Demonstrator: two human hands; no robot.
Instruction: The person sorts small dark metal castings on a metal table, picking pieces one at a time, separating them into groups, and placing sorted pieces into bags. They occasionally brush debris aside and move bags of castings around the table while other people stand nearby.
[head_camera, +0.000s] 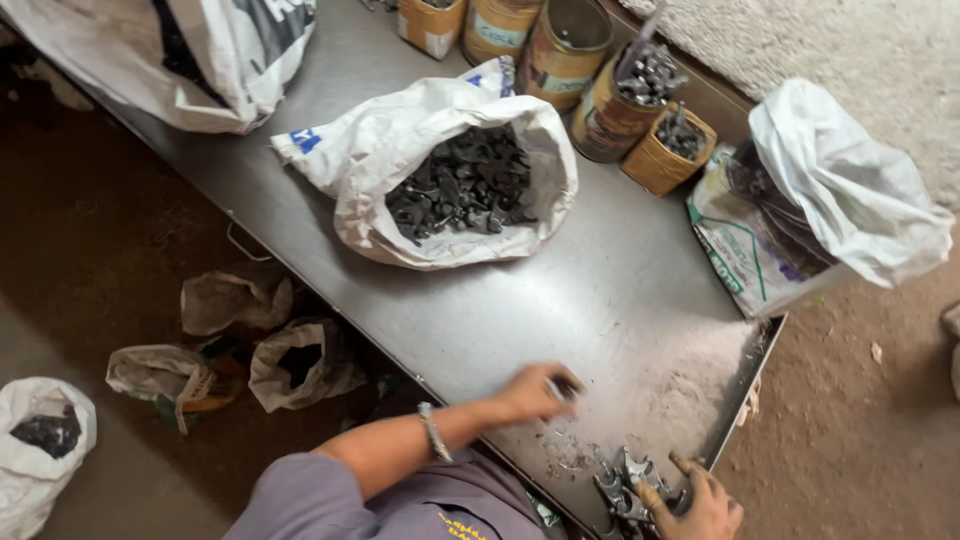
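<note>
left hand (535, 392): flat on the steel desk (620, 290), fingers curled on a small pale piece (557, 388); motion blur, kind of piece unclear
right hand (700, 505): at the near right corner of the desk, fingers clenched on a bunch of grey metal parts (622, 485)
debris (570, 460): small dark bits scattered between the two hands
powder (690, 385): pale dusty patch just beyond the hands
open white sack (400, 150): mid-desk, full of dark metal parts (465, 185)
cans (600, 70): row at the far edge, two hold dark parts
right bag (830, 190): white, at the desk's right end
floor (120, 250): several small bags below the desk
</note>
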